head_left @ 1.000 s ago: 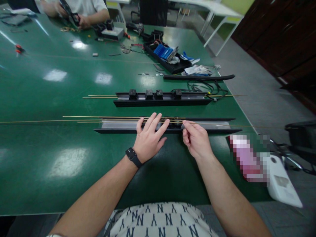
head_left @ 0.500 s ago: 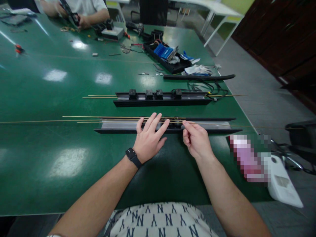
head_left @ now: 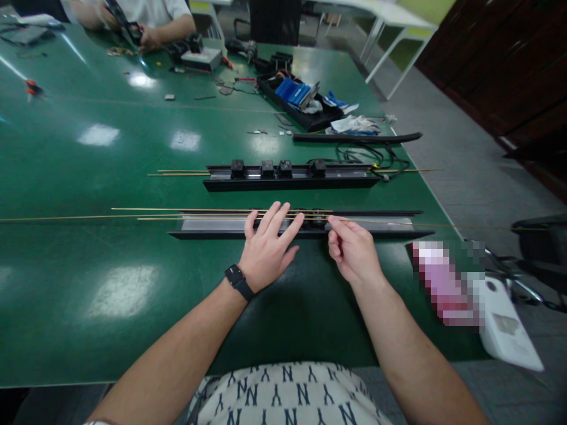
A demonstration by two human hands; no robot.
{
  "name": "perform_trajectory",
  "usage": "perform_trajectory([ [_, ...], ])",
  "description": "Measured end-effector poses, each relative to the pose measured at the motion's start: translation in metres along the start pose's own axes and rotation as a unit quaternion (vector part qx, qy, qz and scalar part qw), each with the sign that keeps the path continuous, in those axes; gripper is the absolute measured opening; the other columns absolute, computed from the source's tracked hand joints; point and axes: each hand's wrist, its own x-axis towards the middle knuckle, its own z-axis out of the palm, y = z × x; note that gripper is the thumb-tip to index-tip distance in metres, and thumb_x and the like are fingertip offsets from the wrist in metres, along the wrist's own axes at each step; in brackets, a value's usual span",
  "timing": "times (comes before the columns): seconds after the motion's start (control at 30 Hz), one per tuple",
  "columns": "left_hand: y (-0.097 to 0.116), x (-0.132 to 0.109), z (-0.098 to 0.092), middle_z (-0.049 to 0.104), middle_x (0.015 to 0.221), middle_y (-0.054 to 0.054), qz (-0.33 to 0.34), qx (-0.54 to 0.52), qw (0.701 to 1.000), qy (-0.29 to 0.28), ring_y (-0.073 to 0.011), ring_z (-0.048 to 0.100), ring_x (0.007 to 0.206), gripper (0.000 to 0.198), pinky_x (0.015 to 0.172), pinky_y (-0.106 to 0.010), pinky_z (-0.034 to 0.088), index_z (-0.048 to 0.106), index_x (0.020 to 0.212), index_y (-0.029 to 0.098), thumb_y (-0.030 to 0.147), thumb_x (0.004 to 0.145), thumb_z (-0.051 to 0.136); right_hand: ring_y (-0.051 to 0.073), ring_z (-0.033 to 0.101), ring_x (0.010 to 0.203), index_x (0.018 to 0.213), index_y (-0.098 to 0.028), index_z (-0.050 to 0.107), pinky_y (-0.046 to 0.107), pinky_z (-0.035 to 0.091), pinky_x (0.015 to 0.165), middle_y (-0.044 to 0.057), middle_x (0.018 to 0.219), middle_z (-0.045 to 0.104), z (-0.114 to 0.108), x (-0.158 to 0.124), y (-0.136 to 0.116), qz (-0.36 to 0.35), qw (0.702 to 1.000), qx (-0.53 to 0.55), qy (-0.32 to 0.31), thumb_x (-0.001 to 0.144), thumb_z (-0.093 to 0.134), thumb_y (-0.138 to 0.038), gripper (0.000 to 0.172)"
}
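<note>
A long black rail (head_left: 381, 224) lies across the green table (head_left: 133, 283) just in front of me. Several thin brass rods (head_left: 177, 211) run along it and stick out far to the left. My left hand (head_left: 268, 251), with a black watch on the wrist, lies flat and open on the rail and rods, fingers stretched out. My right hand (head_left: 352, 251) is closed in a pinch on one brass rod right beside a small black block on the rail.
A second black rail (head_left: 287, 177) with several black blocks and rods lies farther back. Behind it are a black strip (head_left: 354, 139), cables, a black tray with blue parts (head_left: 295, 97) and gloves. Another person works at the far left corner (head_left: 146, 23). A white device (head_left: 505, 324) sits at the right edge.
</note>
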Motion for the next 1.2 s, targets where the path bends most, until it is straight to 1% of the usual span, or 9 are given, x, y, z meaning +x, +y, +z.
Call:
perform_trajectory([
  [0.23,-0.0002,-0.0003,-0.0003,0.043,0.169,-0.014,-0.002,-0.003,1.0,-0.003,-0.0336,0.035,0.159,0.065,0.128,-0.059,0.011,0.05,0.157,0.029,0.041,0.096,0.067,0.005,0.039,0.032,0.091,-0.015,0.069,0.015,0.022,0.027,-0.005,0.052,0.059,0.0004,0.0004,-0.0004,0.001,1.0,-0.001,0.003,0.073,0.09,-0.037,0.035],
  [0.43,-0.0002,-0.0005,-0.0006,0.042,0.169,-0.013,0.0,-0.003,1.0,-0.004,-0.0318,0.033,0.16,0.064,0.128,-0.058,0.011,0.049,0.157,0.029,0.042,0.097,0.066,0.005,0.039,0.032,0.088,-0.016,0.066,0.016,0.022,0.026,-0.005,0.053,0.058,0.0021,-0.0011,-0.0003,-0.003,1.0,-0.005,-0.001,0.075,0.089,-0.04,0.035],
  [0.7,-0.0006,-0.0002,-0.0001,0.042,0.169,-0.014,0.0,-0.004,1.0,-0.002,-0.0317,0.034,0.16,0.065,0.128,-0.058,0.01,0.049,0.158,0.029,0.042,0.097,0.067,0.006,0.04,0.032,0.086,-0.017,0.065,0.016,0.022,0.026,-0.005,0.052,0.058,0.0036,-0.0014,-0.0008,-0.008,1.0,-0.021,0.002,0.076,0.088,-0.041,0.035],
  [0.83,-0.0005,0.0,-0.0008,0.042,0.169,-0.014,-0.002,-0.005,1.0,-0.004,-0.0318,0.034,0.16,0.064,0.128,-0.059,0.011,0.049,0.158,0.029,0.041,0.097,0.066,0.006,0.04,0.032,0.087,-0.017,0.066,0.016,0.022,0.027,-0.005,0.052,0.059,0.0032,-0.0013,-0.0005,-0.006,1.0,-0.023,0.003,0.075,0.09,-0.042,0.037],
  [1.0,0.0004,-0.0001,-0.0014,0.042,0.169,-0.014,-0.003,-0.008,1.0,-0.007,-0.0339,0.035,0.159,0.066,0.128,-0.06,0.012,0.048,0.158,0.029,0.039,0.096,0.067,0.005,0.04,0.032,0.09,-0.017,0.068,0.016,0.022,0.027,-0.004,0.054,0.061,0.0033,-0.0017,0.0006,-0.015,1.0,-0.028,0.002,0.074,0.09,-0.046,0.04],
  [1.1,0.0006,0.0,-0.0016,0.042,0.169,-0.014,-0.004,-0.007,1.0,-0.01,-0.0338,0.034,0.159,0.066,0.128,-0.06,0.011,0.049,0.158,0.029,0.039,0.095,0.067,0.005,0.04,0.032,0.093,-0.015,0.071,0.016,0.022,0.027,-0.004,0.053,0.061,0.0032,-0.0013,0.0012,-0.017,1.0,-0.025,0.003,0.073,0.091,-0.044,0.04],
  [1.2,0.0004,0.0001,-0.0015,0.042,0.169,-0.013,-0.007,-0.006,1.0,-0.012,-0.0333,0.034,0.159,0.066,0.128,-0.06,0.011,0.049,0.158,0.029,0.04,0.096,0.067,0.005,0.04,0.032,0.092,-0.014,0.072,0.016,0.022,0.027,-0.005,0.052,0.06,0.0023,-0.0004,0.001,-0.01,1.0,-0.013,0.006,0.072,0.092,-0.039,0.038],
])
